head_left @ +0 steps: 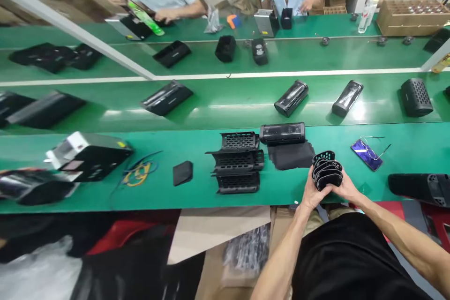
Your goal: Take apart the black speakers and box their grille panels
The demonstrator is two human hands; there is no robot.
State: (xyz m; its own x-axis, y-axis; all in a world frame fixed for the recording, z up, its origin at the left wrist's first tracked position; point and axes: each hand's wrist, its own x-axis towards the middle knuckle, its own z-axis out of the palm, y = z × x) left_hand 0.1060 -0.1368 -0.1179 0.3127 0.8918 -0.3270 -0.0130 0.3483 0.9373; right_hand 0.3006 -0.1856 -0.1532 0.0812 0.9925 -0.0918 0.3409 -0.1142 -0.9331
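Black shirt (344, 253) is nearest the camera, facing the green desk (201, 197). Three perforated black shells (235, 163) lie in a column left of a black sheet (291, 156). Left grip (311, 193) and right grip (346, 187) are closed around a nested stack of curved, perforated black pieces (326, 174) at the near side of the desk; contact with the surface cannot be confirmed. Right of the stack lies a purple-screened phone (366, 153)

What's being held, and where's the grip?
A nested stack of curved, perforated black panels: left hand on its left side, right hand on its right.
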